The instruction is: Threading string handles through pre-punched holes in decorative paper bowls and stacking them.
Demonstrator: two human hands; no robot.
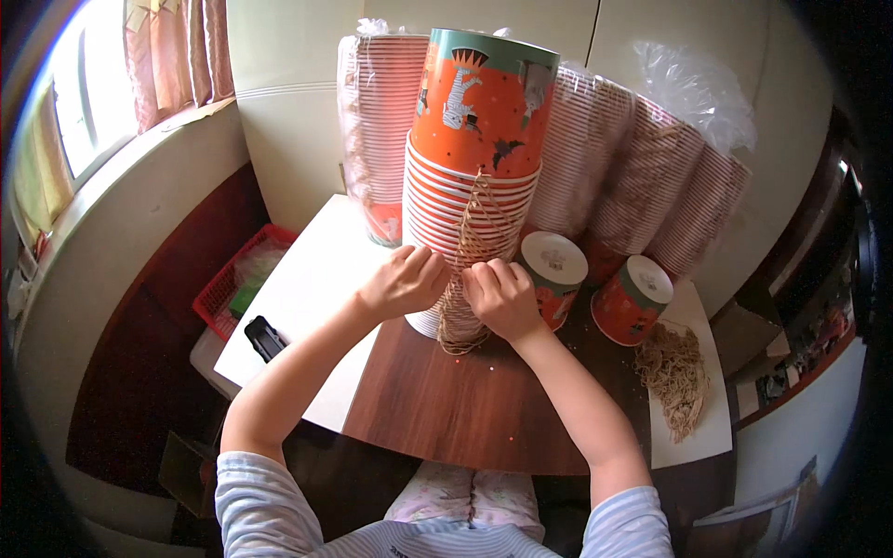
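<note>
A tall stack of orange paper buckets [486, 112] stands upside down in front of me, the top one patterned, with a green band at its base. Several white rims [437, 209] show beneath it. Tan twisted cords [476, 232] hang down the front of the stack in loops reaching the tabletop. My left hand [407, 279] is closed at the left side of the cords. Close by on the right, my right hand [502, 296] is closed too, its fingers pinching at the cords. The fingertips of both hands are partly hidden.
Plastic-wrapped bucket stacks [595, 139] line the back, with another wrapped stack [381, 130] at left. Two short bucket groups [555, 260] sit right of the main stack. A cord pile [674, 377] lies at the table's right; a black object [265, 337] and red basket [219, 298] are left.
</note>
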